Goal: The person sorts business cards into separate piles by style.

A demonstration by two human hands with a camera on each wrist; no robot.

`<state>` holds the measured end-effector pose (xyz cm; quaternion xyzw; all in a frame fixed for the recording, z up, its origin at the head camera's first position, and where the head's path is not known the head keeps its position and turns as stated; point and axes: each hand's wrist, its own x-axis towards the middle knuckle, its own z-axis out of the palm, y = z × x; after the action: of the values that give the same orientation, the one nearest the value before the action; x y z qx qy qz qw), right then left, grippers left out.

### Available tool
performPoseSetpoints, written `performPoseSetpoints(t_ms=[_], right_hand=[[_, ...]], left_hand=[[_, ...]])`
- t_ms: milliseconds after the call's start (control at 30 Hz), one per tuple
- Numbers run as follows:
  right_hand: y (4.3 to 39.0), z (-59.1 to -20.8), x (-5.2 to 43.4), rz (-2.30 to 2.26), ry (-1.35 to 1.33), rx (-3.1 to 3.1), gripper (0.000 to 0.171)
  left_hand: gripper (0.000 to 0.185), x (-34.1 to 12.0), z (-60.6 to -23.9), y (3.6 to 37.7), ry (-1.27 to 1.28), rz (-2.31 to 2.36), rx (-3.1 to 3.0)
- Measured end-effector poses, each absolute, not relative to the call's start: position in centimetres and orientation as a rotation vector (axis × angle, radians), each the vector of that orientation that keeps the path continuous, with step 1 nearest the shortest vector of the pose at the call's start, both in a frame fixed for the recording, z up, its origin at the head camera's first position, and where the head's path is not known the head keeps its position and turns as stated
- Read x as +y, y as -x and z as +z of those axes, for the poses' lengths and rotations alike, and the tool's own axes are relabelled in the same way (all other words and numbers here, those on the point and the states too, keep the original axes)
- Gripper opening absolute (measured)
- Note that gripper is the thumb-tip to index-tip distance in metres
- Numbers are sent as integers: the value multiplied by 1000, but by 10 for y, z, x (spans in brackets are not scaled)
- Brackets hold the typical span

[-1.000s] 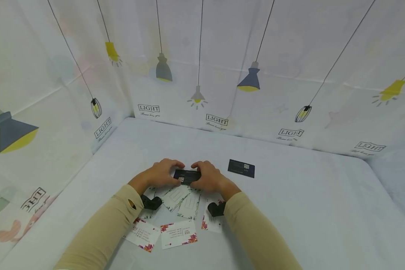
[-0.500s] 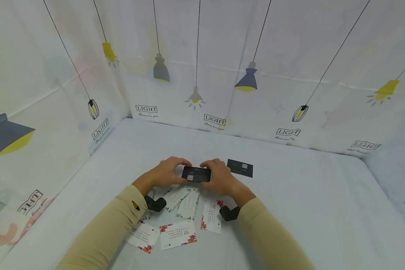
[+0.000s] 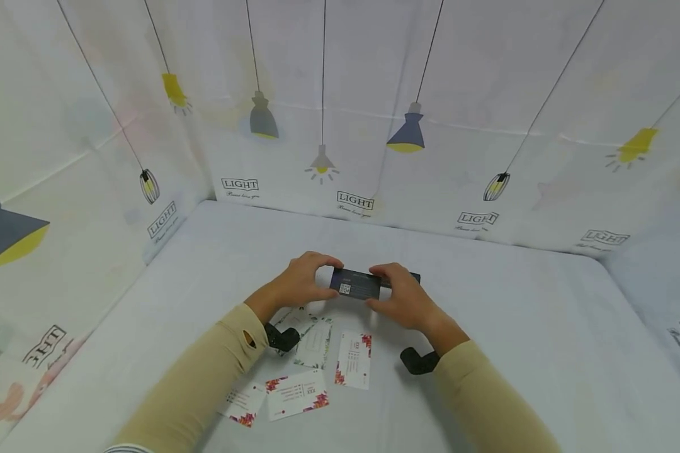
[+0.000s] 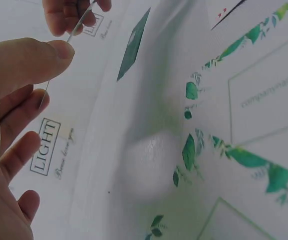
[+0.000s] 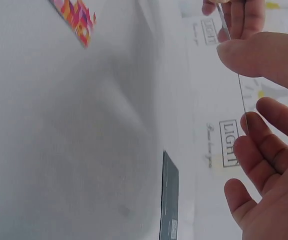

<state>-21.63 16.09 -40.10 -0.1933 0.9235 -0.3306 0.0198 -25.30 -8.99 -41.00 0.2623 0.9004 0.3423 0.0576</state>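
A dark card (image 3: 355,284) with a small white code square is held up off the table by its two short ends. My left hand (image 3: 324,278) pinches its left end between thumb and fingers, and my right hand (image 3: 378,289) pinches its right end. In the left wrist view the held card (image 4: 59,62) shows only as a thin edge under the thumb (image 4: 34,57). The right wrist view shows the same thin edge (image 5: 241,95) under the right thumb (image 5: 263,55). A second dark card (image 3: 415,275) lies flat on the table just behind my right hand, mostly hidden.
Several white cards with flower or leaf borders (image 3: 353,358) (image 3: 297,394) (image 3: 314,343) lie scattered on the pale cloth table (image 3: 515,327) below my hands. Cloth walls printed with lamps (image 3: 408,132) close in the back and both sides. The flat dark card (image 5: 169,200) lies near the back wall.
Both hands have lifted the dark card off the white cards and carried it right and farther away, up to the second dark card, which is now mostly hidden behind the right hand.
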Motion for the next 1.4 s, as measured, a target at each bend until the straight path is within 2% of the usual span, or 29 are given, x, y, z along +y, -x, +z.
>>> performPoseSetpoints(t_ms=[400, 733, 1400], right_hand=[[214, -409, 206, -1083, 536, 2958, 60], [219, -414, 223, -1046, 485, 2976, 59], [238, -429, 248, -1009, 283, 2945, 58]], left_hand=[[56, -41, -408, 267, -726, 1001, 2678], [55, -21, -412, 277, -827, 875, 2719], [49, 16, -429, 294, -748, 776, 2748]])
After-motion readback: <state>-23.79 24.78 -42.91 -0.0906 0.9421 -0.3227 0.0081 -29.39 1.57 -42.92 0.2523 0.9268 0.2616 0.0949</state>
